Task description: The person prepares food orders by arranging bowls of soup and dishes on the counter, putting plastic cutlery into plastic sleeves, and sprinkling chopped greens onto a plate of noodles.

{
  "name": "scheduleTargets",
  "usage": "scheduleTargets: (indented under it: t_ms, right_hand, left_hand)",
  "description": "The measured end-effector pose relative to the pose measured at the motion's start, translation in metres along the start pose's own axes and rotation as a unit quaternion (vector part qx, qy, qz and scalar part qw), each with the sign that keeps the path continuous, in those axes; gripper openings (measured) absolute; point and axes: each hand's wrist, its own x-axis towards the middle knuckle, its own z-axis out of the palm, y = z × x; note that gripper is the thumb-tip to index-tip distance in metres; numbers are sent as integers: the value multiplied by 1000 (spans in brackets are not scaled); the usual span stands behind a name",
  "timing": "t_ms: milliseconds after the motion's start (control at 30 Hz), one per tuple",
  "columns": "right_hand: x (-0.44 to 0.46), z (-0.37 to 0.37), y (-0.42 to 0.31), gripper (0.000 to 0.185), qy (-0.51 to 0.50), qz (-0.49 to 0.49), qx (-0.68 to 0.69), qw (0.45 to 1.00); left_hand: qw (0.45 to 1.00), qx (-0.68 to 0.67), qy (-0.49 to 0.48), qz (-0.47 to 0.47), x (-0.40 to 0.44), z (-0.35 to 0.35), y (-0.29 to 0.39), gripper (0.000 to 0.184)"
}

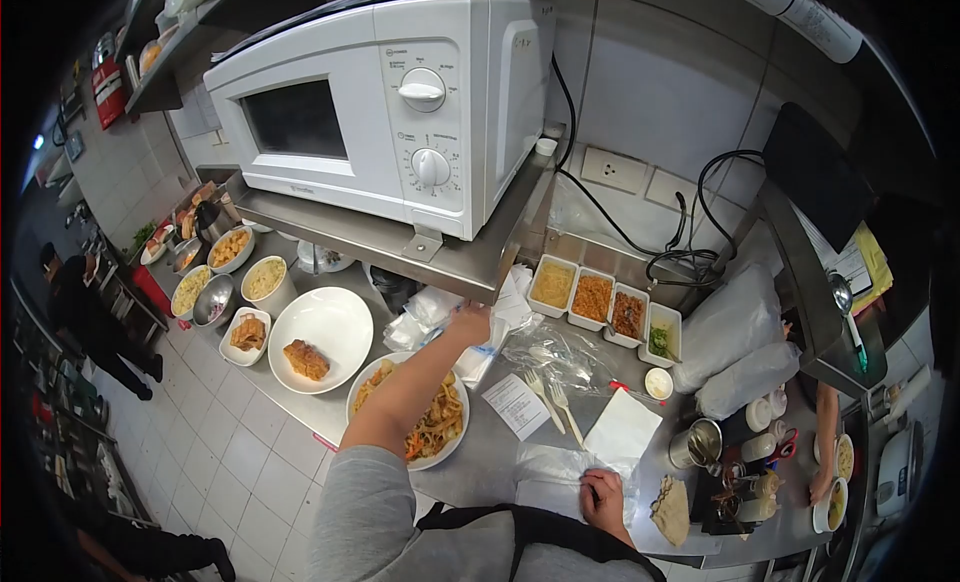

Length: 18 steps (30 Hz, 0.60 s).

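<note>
My left arm stretches over a bowl of noodles, and my left hand is among white and clear plastic bags below the microwave shelf; its fingers are mostly hidden. My right hand rests near the counter's front edge, fingers curled on a clear plastic bag. Above it lie a folded white paper, plastic forks and a printed receipt. Crumpled clear plastic spreads behind them.
A microwave stands on a steel shelf. Left is a white plate with a brown piece of food. Food tubs line the back. At right are a metal pot and another person's arm. People stand far left.
</note>
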Motion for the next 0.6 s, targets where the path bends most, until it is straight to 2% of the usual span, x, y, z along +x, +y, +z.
scheduleTargets:
  t_ms: [200, 300, 400, 600]
  right_hand:
    - [1, 2, 0, 16, 0, 5, -3, 1000]
    - [3, 1, 0, 17, -2, 5, -3, 1000]
    - [2, 2, 1, 16, -2, 8, -1, 1000]
    - [1, 2, 2, 16, -3, 7, 2, 1000]
  left_hand:
    - [994, -8, -95, -48, 12, -11, -5, 74]
    - [995, 11, -80, -54, 13, -6, -8, 75]
    - [994, 13, -66, -83, 10, -6, -4, 69]
    - [995, 21, -59, -71, -4, -20, 5, 69]
